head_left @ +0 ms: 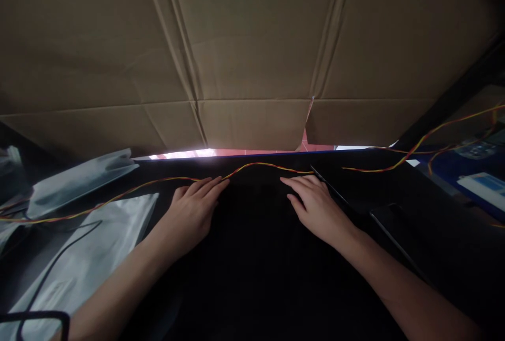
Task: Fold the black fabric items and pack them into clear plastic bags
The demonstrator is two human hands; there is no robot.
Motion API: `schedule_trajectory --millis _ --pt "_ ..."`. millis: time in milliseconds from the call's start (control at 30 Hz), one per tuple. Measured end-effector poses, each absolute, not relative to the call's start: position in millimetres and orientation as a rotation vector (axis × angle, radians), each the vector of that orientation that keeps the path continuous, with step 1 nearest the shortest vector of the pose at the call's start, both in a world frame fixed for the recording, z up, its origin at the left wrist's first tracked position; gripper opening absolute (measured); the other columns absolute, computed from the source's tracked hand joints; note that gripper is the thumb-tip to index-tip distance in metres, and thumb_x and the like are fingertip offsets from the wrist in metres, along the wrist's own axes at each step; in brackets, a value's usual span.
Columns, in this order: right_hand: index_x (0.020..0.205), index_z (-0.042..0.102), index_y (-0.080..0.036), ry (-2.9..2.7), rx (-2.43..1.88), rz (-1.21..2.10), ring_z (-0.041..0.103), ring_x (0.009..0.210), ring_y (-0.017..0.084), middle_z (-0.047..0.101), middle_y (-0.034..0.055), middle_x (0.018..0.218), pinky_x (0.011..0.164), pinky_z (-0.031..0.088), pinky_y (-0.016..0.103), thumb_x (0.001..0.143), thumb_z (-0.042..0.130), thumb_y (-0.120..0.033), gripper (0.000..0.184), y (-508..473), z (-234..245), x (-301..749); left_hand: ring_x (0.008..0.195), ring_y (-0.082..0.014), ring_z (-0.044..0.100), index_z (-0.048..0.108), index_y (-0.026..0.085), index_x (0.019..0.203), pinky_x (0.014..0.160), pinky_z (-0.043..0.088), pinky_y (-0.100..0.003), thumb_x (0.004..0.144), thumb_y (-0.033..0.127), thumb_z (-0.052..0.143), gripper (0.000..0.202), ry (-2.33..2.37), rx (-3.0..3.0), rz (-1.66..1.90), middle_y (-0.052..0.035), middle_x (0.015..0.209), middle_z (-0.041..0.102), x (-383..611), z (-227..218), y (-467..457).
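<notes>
A twisted red-and-yellow wire [258, 163] runs across the dark surface along its far edge. My left hand [196, 204] lies palm down with outstretched fingers, their tips touching the wire. Opposite it, my right hand [311, 199] is also palm down, fingers extended and thumb apart, just below the wire near a break in its visible line. Whether its fingertips touch the wire is hard to tell. A thin dark flat item [329, 184] slants beside the right hand's knuckles; its kind is unclear in the dim light.
A large creased cardboard sheet [252, 41] hangs across the back. Translucent plastic bags [114, 228] and a black cable [51, 267] lie at left. To the right are a dark phone-like slab [394, 225], more twisted wire [414, 146] and a blue-and-white item [483, 188].
</notes>
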State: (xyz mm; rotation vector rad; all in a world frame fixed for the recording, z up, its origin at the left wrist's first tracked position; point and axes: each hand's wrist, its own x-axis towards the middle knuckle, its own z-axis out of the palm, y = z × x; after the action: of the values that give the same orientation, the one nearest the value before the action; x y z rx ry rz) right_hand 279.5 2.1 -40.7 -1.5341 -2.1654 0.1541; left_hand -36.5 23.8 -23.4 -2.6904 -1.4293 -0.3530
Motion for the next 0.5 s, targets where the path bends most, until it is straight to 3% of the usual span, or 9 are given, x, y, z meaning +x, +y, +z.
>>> schedule_trajectory --millis 133,233,367,500 --pt "0.115 0.072 -0.027 -2.165 -1.428 0.165 0.063 0.117 0.028 0.072 0.0064 0.118 0.106 0.051 0.051 0.098 0.053 -0.012 0.030 -2.2 -19.4 288.6 0.114 -0.0372 0.067 0.068 0.022 0.123 0.094 0.047 -0.055 0.098 0.023 0.050 0.031 -1.412 -2.650 -0.466 -0.0122 0.121 0.077 -42.6 1.0 20.3" --pt "0.103 0.070 -0.025 -2.274 -1.365 0.365 0.065 0.104 0.022 0.068 0.0049 0.111 0.093 0.053 0.039 0.094 0.052 -0.008 0.026 -14.6 3.5 296.5 0.099 -0.0289 0.066 0.068 0.025 0.103 0.091 0.045 -0.047 0.092 0.021 0.055 0.018 -1.204 -2.933 -0.456 -0.0042 0.101 0.075 -47.1 29.3 11.1" --pt "0.106 0.072 -0.030 -2.440 -1.452 0.812 0.067 0.090 0.019 0.067 0.0010 0.114 0.074 0.050 0.033 0.094 0.068 -0.028 0.013 -30.4 25.0 301.6 0.088 -0.0198 0.068 0.069 0.028 0.098 0.082 0.050 -0.034 0.088 0.020 0.063 0.014 -1.174 -3.334 -0.141 0.0020 0.095 0.072 -44.6 51.3 0.6" --pt "0.106 0.069 -0.031 -2.350 -1.568 0.890 0.065 0.090 0.018 0.066 -0.0017 0.112 0.074 0.049 0.032 0.087 0.082 -0.047 0.029 -41.2 41.4 305.3 0.084 -0.0168 0.069 0.067 0.028 0.097 0.071 0.052 -0.026 0.083 0.027 0.074 0.016 -1.308 -3.470 -0.068 0.0037 0.099 0.073 -38.1 51.7 -17.4"
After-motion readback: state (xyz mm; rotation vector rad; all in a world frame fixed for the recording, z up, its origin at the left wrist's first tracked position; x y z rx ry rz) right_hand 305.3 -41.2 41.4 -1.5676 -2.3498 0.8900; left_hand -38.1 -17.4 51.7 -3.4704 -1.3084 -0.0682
